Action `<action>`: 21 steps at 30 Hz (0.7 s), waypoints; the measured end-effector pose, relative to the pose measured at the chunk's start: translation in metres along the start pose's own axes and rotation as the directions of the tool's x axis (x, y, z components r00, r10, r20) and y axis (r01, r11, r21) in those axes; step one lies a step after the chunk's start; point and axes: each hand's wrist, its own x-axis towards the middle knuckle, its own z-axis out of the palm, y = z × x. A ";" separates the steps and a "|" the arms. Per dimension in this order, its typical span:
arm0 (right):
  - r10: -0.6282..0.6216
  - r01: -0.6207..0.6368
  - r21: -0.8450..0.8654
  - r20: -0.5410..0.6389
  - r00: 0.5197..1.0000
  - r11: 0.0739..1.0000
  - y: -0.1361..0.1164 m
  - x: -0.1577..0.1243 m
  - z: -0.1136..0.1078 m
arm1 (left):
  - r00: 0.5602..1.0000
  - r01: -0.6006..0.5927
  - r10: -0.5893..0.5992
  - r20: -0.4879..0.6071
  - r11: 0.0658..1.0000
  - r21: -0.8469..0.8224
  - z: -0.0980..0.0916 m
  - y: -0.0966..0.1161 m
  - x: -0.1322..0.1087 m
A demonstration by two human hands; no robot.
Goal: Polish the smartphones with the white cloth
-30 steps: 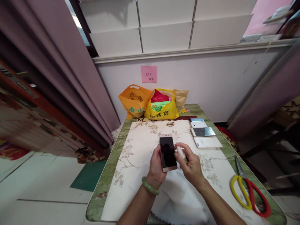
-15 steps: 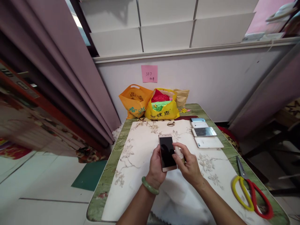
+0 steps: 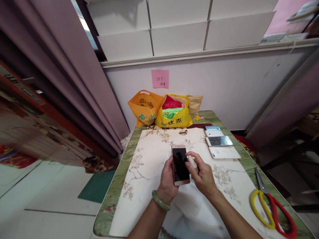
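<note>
My left hand (image 3: 168, 177) is closed around a rose-gold smartphone (image 3: 180, 166), tilted with its dark screen facing up toward me. A green bangle sits on that wrist. Beside the phone's right edge, my right hand (image 3: 203, 174) is curled around a small bottle with a white top (image 3: 192, 161). Its thumb and forefinger tips come up to the screen's edge. The lower part of the bottle is mostly hidden by the fingers. Under both forearms lies a crumpled white cloth (image 3: 193, 207).
Several phones (image 3: 219, 141) lie in a column at the table's right. Large scissors (image 3: 264, 196) with yellow and red handles rest near the right edge. An orange bag (image 3: 143, 108) and a stuffed yellow bag (image 3: 174, 121) stand at the back. Glasses (image 3: 183, 132) lie before them.
The view has shifted slightly, so the table contents appear a little further right. Both hands keep their holds; the phone is slightly lower in view and a bit more upright.
</note>
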 end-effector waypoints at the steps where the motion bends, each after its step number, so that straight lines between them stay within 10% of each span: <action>1: 0.008 -0.008 0.010 -0.006 1.000 1.000 0.000 0.000 0.000 | 1.000 0.008 -0.008 0.011 1.000 0.006 0.000 0.000 0.000; 21: -0.108 0.113 -0.061 0.077 0.991 0.992 0.001 -0.019 0.007 | 0.999 0.037 -0.037 0.019 0.999 -0.028 -0.014 0.012 0.004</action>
